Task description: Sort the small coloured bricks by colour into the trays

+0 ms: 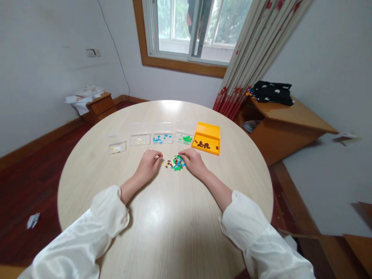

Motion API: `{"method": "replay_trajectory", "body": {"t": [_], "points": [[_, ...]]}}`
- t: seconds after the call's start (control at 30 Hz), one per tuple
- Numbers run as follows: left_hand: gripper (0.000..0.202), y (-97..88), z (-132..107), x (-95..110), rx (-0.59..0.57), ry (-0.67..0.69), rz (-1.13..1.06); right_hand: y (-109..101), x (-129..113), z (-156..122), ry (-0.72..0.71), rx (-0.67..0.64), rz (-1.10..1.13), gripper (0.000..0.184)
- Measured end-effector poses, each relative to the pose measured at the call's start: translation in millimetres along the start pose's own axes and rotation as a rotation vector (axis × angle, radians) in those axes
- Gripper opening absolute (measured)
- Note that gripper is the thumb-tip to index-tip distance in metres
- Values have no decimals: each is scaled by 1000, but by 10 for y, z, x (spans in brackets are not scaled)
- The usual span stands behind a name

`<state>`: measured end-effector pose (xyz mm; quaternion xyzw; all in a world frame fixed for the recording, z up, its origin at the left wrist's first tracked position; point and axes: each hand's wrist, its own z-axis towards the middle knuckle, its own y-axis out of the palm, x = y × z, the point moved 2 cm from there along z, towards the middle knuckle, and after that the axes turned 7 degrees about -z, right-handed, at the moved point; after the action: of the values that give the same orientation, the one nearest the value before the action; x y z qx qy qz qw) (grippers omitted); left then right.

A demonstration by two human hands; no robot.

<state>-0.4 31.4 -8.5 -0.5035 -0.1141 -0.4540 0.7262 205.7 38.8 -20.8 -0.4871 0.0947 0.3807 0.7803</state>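
A mixed pile of small building bricks [176, 164], in green, blue, brown, yellow and cream, lies on the round table. To its left is my left hand [148, 163], thumb and forefinger pinched together; whatever sits between the tips is too small to name. At the pile's right edge my right hand [194, 160] has its fingers closed over the bricks, and what they grip cannot be made out. Behind the hands stand clear boxes: one with yellow pieces [117, 147], one with cream pieces [140, 139], one with blue bricks [162, 138] and one with green bricks [183, 138]. An orange box [208, 130] holds brown bricks.
The pale wooden table [174, 228] has a rounded edge. Past it on the right stands a wooden desk [293, 116] bearing folded black cloth [271, 92]. A small cabinet [101, 105] with papers is at the back left. A curtain [255, 46] hangs by the window.
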Motion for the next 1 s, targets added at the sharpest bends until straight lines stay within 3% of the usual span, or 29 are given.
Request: {"method": "replay_trajectory", "body": {"t": [0.27,0.5,0.67,1.0], "points": [[13,-27,6,93,63,-24,-158,-17,-105,10,65,49,82,12],[17,53,36,57,59,-261,-568,49,-384,-17,-11,83,234,11],[28,91,42,63,41,-342,-787,92,-456,-38,20,97,310,11],[25,81,16,117,-34,-345,-775,101,-461,-50,116,61,330,7]]}}
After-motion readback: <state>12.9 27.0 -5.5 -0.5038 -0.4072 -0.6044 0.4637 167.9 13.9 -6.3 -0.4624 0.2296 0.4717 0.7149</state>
